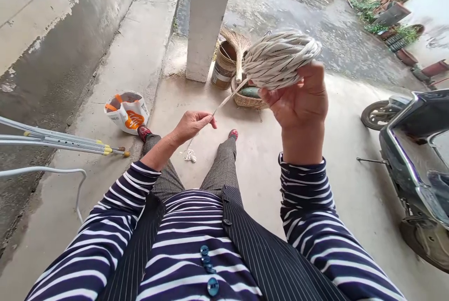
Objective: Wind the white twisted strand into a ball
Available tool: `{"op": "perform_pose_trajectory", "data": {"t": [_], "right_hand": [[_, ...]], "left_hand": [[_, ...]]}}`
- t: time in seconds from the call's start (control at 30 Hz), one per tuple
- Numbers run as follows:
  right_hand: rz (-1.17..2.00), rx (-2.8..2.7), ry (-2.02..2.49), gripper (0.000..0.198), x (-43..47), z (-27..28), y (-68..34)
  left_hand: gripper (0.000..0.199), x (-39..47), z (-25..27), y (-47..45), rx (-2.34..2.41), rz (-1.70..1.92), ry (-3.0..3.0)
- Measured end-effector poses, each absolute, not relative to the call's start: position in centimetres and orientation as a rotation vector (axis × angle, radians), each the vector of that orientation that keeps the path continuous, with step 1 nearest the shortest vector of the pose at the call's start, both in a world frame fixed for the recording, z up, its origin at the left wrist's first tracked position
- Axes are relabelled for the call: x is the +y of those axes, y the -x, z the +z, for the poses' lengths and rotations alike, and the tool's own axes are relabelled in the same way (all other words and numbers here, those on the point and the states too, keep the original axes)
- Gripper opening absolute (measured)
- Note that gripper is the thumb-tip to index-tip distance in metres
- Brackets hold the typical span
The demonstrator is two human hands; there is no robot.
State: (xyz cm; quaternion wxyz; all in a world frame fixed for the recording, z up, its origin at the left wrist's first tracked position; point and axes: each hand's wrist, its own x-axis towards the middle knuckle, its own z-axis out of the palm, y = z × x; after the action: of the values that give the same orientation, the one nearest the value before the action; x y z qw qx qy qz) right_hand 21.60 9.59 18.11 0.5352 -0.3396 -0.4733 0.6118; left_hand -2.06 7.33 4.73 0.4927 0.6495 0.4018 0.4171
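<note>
My right hand [301, 97] is raised and gripping a thick bundle of white rope [280, 60] with dark flecks. From the bundle's lower left a strand [229, 96] runs slanting down to my left hand [196, 125], which pinches it between thumb and fingers. Below that hand a thin line hangs toward a small tangle of white cord [190, 155] on the floor between my feet.
Ahead stand a pillar [208, 20], a bucket [223, 65], a straw broom [238, 46] and a wicker basket [249, 100]. A white bag [128, 113] and crutches [70, 139] are on the left. A scooter [417, 165] is parked at the right.
</note>
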Motion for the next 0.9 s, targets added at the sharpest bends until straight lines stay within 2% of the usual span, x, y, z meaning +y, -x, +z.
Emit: {"op": "perform_pose_trajectory", "data": {"t": [0.2, 0.37, 0.57, 0.6, 0.67, 0.73, 0.9], "right_hand": [[1.293, -1.305, 0.860, 0.056, 9.6, 20.4, -22.4], [1.311, -1.222, 0.834, 0.037, 9.1, 20.1, -22.0], [1.415, -1.129, 0.821, 0.034, 8.7, 18.8, -20.4], [1.443, -1.145, 0.814, 0.038, 8.7, 18.3, -19.9], [1.506, -1.199, 0.802, 0.047, 8.5, 17.2, -18.8], [1.564, -1.252, 0.802, 0.054, 8.3, 15.9, -17.6], [1.665, -1.331, 0.803, 0.060, 7.8, 13.6, -15.6]], "left_hand": [[0.041, 8.3, 4.4, 3.4, 0.927, 0.942, -1.614], [0.041, 8.8, -1.4, 5.6, 1.121, 0.789, -1.647], [0.017, 9.1, -6.8, 7.3, 1.478, 0.552, -1.649], [0.018, 9.2, -6.9, 7.2, 1.540, 0.548, -1.645], [0.032, 9.3, -6.1, 6.7, 1.563, 0.612, -1.653], [0.044, 9.5, -4.2, 5.5, 1.410, 0.789, -1.670], [0.038, 10.4, 1.6, 1.4, 1.079, 1.266, -1.634]]}}
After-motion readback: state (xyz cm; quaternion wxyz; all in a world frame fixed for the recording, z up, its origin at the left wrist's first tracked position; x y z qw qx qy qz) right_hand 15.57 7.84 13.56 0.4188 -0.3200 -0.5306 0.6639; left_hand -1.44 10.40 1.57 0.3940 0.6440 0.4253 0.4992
